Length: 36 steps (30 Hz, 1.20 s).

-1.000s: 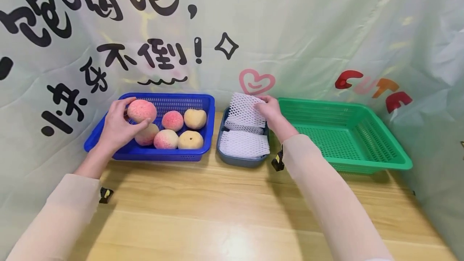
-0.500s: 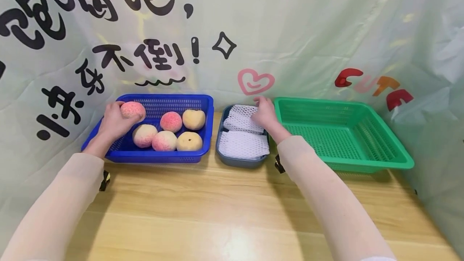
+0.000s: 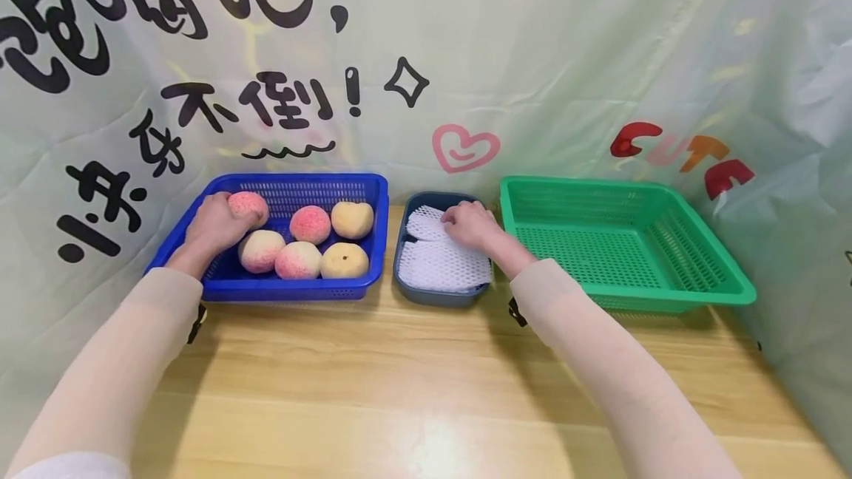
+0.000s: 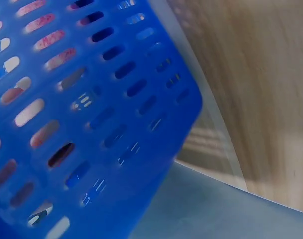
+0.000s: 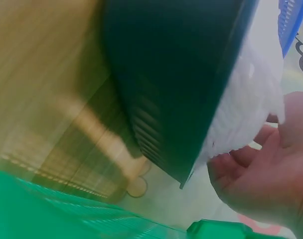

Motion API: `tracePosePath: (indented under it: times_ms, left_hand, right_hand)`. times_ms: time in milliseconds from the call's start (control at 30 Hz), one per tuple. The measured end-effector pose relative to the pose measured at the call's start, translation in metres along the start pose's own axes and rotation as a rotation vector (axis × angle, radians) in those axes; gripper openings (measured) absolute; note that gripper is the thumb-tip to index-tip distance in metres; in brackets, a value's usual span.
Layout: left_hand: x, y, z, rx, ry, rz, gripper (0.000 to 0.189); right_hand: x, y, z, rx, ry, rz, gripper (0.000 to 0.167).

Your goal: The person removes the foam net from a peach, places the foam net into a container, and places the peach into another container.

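Observation:
My left hand (image 3: 216,224) grips a pink-red peach (image 3: 248,209) at the left end of the blue basket (image 3: 286,290). Several other peaches, pink or pale yellow, lie in the basket beside it. In the left wrist view the slotted basket wall (image 4: 141,107) hides that hand. My right hand (image 3: 470,226) is over the back right of a dark blue tub (image 3: 435,297) holding white foam net sleeves (image 3: 444,267). In the right wrist view, its thumb and curled fingers pinch the edge of a foam net sleeve (image 5: 248,99).
A green slotted basket (image 3: 626,292) stands right of the tub, close to my right forearm. All three containers sit along the back of a wooden table (image 3: 373,383). A printed cloth (image 3: 546,58) hangs behind them.
My right hand has lowered the raised net sleeve into the tub and moved slightly toward me. My left hand, still gripping the peach, has shifted slightly lower in the basket.

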State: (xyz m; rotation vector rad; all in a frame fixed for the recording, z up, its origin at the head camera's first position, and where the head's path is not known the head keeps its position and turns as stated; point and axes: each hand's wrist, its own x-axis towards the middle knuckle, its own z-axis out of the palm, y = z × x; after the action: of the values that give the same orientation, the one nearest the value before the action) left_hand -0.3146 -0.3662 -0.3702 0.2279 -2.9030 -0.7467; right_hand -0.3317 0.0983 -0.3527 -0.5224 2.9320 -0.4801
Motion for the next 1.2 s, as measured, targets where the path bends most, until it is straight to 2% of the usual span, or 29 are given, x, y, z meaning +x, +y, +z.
tracePosePath:
  times_ms: [100, 200, 433, 500, 600, 733, 867, 967, 1067, 1200]
  left_hand:
    - [0.001, -0.002, 0.001, -0.017, -0.048, -0.027, 0.081]
    - [0.001, -0.006, 0.002, -0.019, -0.088, -0.051, 0.09]
    - [0.002, -0.011, 0.007, -0.01, -0.117, -0.037, 0.095]
    - [0.002, -0.011, 0.008, -0.016, -0.122, -0.037, 0.097]
    - [0.002, -0.009, 0.009, -0.03, -0.129, -0.049, 0.099]
    - [0.005, -0.008, 0.009, -0.044, -0.148, -0.068, 0.098]
    - [0.007, -0.008, 0.009, -0.06, -0.156, -0.072, 0.097]
    - [0.007, -0.008, 0.009, -0.061, -0.151, -0.051, 0.096]
    - [0.008, -0.009, 0.01, -0.056, -0.153, -0.031, 0.098]
    - [0.008, -0.01, 0.01, -0.054, -0.157, -0.026, 0.1]
  right_hand:
    - [0.0, 0.002, 0.005, 0.048, -0.05, -0.039, 0.042]
    - [0.001, 0.004, 0.01, 0.086, -0.058, -0.068, 0.042]
    - [-0.002, 0.001, 0.016, 0.007, 0.153, -0.038, 0.018]
    - [-0.003, 0.0, 0.016, 0.012, 0.173, -0.033, 0.014]
    - [-0.005, 0.0, 0.016, 0.055, 0.137, -0.033, 0.02]
    - [-0.007, 0.0, 0.016, 0.115, 0.037, -0.033, 0.033]
    - [-0.009, 0.001, 0.018, 0.133, -0.065, -0.05, 0.041]
    - [-0.01, 0.002, 0.02, 0.122, -0.116, -0.054, 0.045]
    - [-0.01, 0.001, 0.021, 0.107, -0.129, -0.052, 0.046]
    - [-0.011, 0.0, 0.018, 0.124, -0.098, -0.04, 0.044]
